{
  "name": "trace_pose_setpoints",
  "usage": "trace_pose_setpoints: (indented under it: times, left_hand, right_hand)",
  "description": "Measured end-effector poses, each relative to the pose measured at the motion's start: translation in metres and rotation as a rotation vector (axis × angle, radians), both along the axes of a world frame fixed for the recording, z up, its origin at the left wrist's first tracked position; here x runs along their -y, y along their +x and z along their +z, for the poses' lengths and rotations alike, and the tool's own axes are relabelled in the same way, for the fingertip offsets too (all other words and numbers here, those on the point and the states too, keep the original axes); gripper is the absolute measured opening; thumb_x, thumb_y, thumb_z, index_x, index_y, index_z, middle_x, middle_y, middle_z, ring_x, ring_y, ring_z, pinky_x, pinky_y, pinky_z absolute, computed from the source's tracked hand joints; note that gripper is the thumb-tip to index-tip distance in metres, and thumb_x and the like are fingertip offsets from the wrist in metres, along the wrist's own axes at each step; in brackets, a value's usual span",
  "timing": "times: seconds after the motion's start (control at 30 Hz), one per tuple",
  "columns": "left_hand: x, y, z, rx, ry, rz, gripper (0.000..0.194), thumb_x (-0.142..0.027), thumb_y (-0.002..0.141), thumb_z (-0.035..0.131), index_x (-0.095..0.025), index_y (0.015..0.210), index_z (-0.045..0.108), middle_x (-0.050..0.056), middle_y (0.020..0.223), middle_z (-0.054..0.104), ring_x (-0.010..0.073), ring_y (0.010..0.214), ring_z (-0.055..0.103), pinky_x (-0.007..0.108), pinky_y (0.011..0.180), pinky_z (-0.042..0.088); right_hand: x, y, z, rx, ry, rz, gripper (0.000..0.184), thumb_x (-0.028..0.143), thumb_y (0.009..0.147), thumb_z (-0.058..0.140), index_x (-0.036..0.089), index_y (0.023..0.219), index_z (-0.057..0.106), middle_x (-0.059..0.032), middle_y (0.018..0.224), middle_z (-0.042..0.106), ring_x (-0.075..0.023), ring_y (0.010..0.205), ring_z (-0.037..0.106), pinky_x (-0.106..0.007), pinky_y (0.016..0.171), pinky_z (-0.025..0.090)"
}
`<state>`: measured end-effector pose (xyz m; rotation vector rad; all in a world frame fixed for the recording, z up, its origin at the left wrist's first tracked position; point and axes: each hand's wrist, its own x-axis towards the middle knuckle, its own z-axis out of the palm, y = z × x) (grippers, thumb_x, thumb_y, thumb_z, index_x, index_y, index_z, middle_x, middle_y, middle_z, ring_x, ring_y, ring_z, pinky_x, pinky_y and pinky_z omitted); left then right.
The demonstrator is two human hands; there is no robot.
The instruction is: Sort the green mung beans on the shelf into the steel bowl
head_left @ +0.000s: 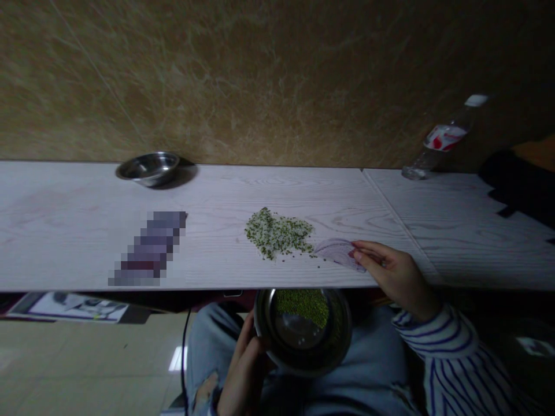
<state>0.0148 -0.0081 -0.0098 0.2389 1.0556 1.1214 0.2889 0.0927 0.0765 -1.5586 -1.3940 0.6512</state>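
Note:
My left hand grips the left rim of a steel bowl, held just below the table's front edge over my lap. Green beans, which look like mung beans, cover the far side of its bottom. My right hand pinches a see-through, semicircular protractor flat against the tabletop, thumb and fingers at its right end. Its left edge reaches the right side of a loose pile of green beans mixed with white grains. A few stray beans lie around the pile.
A second steel bowl stands at the back left by the wall. A blurred-out flat object lies at the left. An upright plastic bottle and a dark bag are at the right. The white wood-grain table ends above my lap.

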Motion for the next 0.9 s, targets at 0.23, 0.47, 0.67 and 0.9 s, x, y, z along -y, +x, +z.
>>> trace_pose_setpoints:
  times: [0.23,0.47,0.67,0.9]
  left_hand:
    - [0.0,-0.001,-0.001,-0.007,0.024,0.01,0.072,-0.027,0.077,0.069,-0.025,0.147,0.053,0.011,0.133,0.068,0.0343,0.12,0.059,0.042,0.094,0.049]
    - [0.0,-0.001,-0.002,0.04,0.043,-0.034,0.072,-0.027,0.078,0.072,-0.026,0.147,0.052,0.011,0.135,0.066,0.0356,0.12,0.06,0.048,0.1,0.046]
    - [0.0,0.0,0.003,0.008,0.009,0.008,0.074,-0.026,0.076,0.071,-0.025,0.147,0.052,0.012,0.132,0.069,0.0362,0.115,0.063,0.051,0.098,0.048]
    - [0.0,-0.006,-0.006,0.023,0.017,-0.008,0.075,-0.027,0.075,0.075,-0.028,0.147,0.053,0.011,0.135,0.067,0.0352,0.118,0.062,0.046,0.096,0.05]
  right_hand:
    - [0.011,-0.002,0.002,0.014,-0.037,0.003,0.025,0.037,0.075,0.072,0.021,0.093,0.079,-0.0095,0.094,0.081,-0.0277,0.086,0.078,-0.04,0.081,0.065]
    - [0.013,-0.004,0.001,-0.003,-0.018,-0.028,0.031,0.04,0.074,0.072,0.02,0.095,0.079,-0.0109,0.094,0.081,-0.0284,0.088,0.077,-0.041,0.081,0.064]
    - [0.007,-0.005,-0.001,0.003,-0.001,-0.012,0.03,0.04,0.074,0.072,0.019,0.094,0.079,-0.011,0.092,0.081,-0.0295,0.091,0.077,-0.044,0.087,0.062]
    - [0.013,-0.009,-0.001,0.017,-0.028,-0.006,0.031,0.04,0.074,0.071,0.019,0.096,0.08,-0.0108,0.091,0.081,-0.0277,0.084,0.077,-0.04,0.08,0.064]
